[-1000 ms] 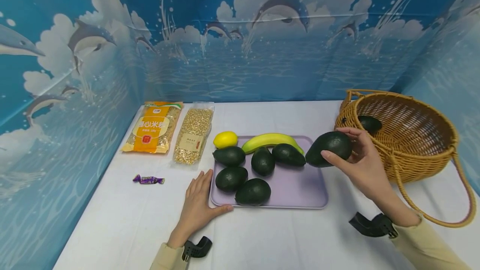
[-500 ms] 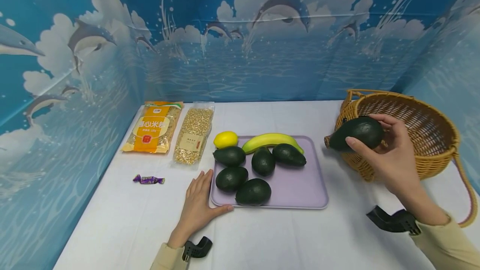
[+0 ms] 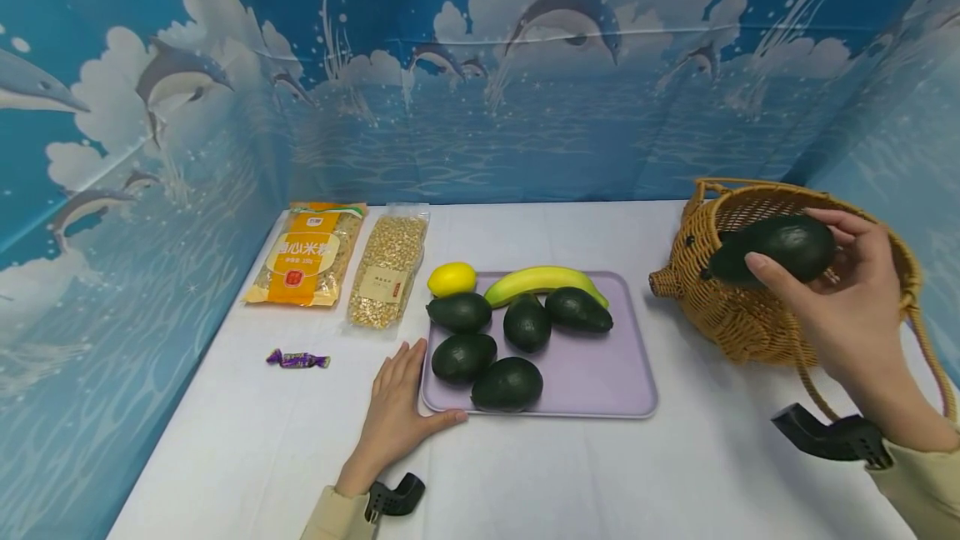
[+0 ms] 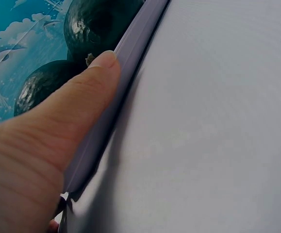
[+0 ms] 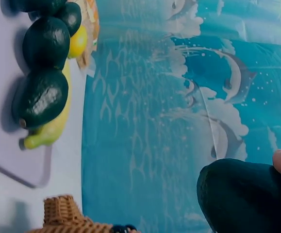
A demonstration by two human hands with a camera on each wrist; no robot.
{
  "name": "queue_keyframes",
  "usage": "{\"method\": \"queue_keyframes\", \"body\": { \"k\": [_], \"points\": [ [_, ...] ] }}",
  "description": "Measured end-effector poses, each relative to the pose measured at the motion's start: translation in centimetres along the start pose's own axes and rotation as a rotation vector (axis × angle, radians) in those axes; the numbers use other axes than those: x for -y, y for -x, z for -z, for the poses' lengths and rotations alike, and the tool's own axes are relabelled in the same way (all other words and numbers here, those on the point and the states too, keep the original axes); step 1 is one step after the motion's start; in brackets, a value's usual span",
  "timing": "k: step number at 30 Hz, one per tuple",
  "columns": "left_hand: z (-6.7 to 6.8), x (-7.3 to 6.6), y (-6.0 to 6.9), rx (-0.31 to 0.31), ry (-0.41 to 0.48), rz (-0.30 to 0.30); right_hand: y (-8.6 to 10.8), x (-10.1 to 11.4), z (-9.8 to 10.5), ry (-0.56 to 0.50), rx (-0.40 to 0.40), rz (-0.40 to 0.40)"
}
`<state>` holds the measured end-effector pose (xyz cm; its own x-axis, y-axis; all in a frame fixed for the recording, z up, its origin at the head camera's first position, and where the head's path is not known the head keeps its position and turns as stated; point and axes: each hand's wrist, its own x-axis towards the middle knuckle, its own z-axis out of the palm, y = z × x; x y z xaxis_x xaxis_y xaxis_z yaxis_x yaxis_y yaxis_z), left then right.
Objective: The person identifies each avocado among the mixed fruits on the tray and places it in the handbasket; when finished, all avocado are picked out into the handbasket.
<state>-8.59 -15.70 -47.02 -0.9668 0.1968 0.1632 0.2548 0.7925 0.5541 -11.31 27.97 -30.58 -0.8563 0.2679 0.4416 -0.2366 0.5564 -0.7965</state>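
Note:
My right hand [image 3: 858,298] grips a dark green avocado [image 3: 783,250] between thumb and fingers, at the mouth of a brown wicker basket [image 3: 727,323]. That avocado [image 5: 247,196] also shows at the lower right of the right wrist view, a fingertip on it. The basket's inside is mostly hidden behind hand and fruit. My left hand [image 3: 401,411] rests at the near left corner of a lilac tray [image 3: 600,377], fingers straight along its side. In the left wrist view the thumb [image 4: 84,92] touches the tray's rim. Several avocados [image 3: 507,384] lie on the tray.
A banana [image 3: 543,279] lies along the tray's far side, and a lemon [image 3: 452,279] sits by its far left corner. Two grain packets, one orange [image 3: 306,257] and one clear [image 3: 387,269], lie behind left. A purple wrapped candy [image 3: 297,359] is left. The basket's rope handle [image 3: 813,390] hangs in front.
My right hand has carried the avocado rightward and slightly up, from beside the tray to the basket's mouth. The left hand and the tray have stayed put.

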Motion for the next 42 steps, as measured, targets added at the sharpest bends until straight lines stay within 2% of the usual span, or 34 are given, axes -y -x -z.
{"method": "queue_keyframes", "body": {
  "k": [3,5,11,14,19,24,27,33,42],
  "points": [
    [0.0,0.0,0.0,-0.001,0.000,-0.001,-0.4,-0.2,0.5,-0.010,-0.014,-0.021],
    [0.0,0.0,0.0,-0.002,0.000,-0.002,-0.7,-1.0,0.9,0.001,-0.020,-0.023],
    [0.0,0.0,0.0,0.004,0.006,0.008,-1.7,-2.6,2.0,0.048,-0.037,0.009],
    [-0.1,0.1,-0.1,0.003,0.009,0.006,-2.6,-5.0,2.7,0.098,-0.044,0.021],
    [-0.1,0.1,-0.1,-0.008,0.011,-0.004,-3.7,-6.7,3.5,0.185,-0.053,-0.014],
    [-0.1,0.1,-0.1,-0.007,0.011,-0.003,-4.2,-5.5,3.9,0.228,-0.024,-0.063],
    [-0.1,0.1,-0.1,-0.008,0.010,-0.005,-4.4,-4.8,3.8,0.306,0.002,-0.092],
    [-0.1,0.1,-0.1,-0.014,0.010,-0.012,-5.0,-3.6,3.7,0.310,0.087,-0.151],
    [-0.2,0.2,0.0,-0.035,0.002,-0.029,-6.1,-4.4,3.9,0.343,0.243,-0.229]
  ]
}}
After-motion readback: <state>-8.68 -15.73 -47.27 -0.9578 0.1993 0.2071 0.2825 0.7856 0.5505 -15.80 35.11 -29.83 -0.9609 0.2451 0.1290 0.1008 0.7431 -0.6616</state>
